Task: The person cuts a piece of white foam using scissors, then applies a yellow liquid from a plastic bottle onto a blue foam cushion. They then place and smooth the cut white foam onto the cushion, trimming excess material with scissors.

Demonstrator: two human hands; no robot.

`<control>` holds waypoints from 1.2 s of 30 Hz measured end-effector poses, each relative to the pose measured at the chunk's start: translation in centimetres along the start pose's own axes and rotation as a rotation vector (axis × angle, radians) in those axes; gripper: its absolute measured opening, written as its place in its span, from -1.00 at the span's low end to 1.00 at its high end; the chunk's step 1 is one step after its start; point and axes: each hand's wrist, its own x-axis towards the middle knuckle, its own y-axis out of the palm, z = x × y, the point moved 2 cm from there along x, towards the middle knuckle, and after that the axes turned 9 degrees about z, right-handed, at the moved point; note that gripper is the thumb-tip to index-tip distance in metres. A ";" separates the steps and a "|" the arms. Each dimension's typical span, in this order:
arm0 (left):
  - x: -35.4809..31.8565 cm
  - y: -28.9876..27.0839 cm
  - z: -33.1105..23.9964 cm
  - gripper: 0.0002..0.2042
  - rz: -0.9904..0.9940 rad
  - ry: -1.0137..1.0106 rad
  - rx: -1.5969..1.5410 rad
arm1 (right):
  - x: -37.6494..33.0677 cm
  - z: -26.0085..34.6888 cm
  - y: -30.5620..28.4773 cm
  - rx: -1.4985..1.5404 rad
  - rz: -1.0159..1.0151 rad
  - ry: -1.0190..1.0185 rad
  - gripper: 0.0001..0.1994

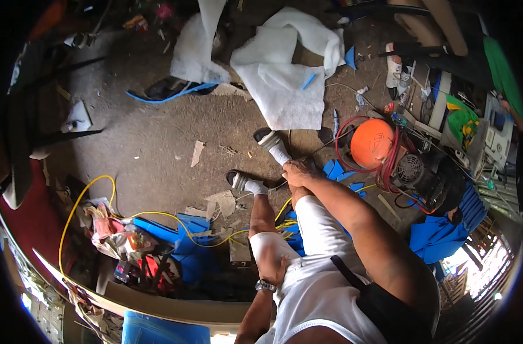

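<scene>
I've got the right hand (297,172) at the white sock (279,153), which slants up-left from it; left hand (271,267) farther off, on the shorts (323,228). Can't tell either grip.

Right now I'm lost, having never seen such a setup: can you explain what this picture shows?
There is no robot here, just a person with bare hands. The single picture comes from a wide camera worn on the head, looking down, so straight edges bend near the rim.

The right hand is on the right lower leg, just above a white sock. The left hand rests around the left knee, partly blurred. I see no tool in either.

On the floor lie white fluffy sheets, blue scraps and a yellow cord. To the right is a rounded orange object beside red hose.
</scene>
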 end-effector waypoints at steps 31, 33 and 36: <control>0.8 1.1 -0.7 -0.66 -0.135 -0.211 -0.186 | -1.1 -0.9 -19.2 0.367 -0.640 -0.194 -0.57; 0.7 1.4 -1.2 -0.61 -0.137 -0.171 -0.163 | -7.4 -1.1 -20.0 0.653 -0.747 -0.247 -0.60; 1.8 1.1 -2.1 -0.51 -0.045 -0.262 -0.204 | -17.2 -1.7 -20.1 1.300 -0.724 -0.342 -0.62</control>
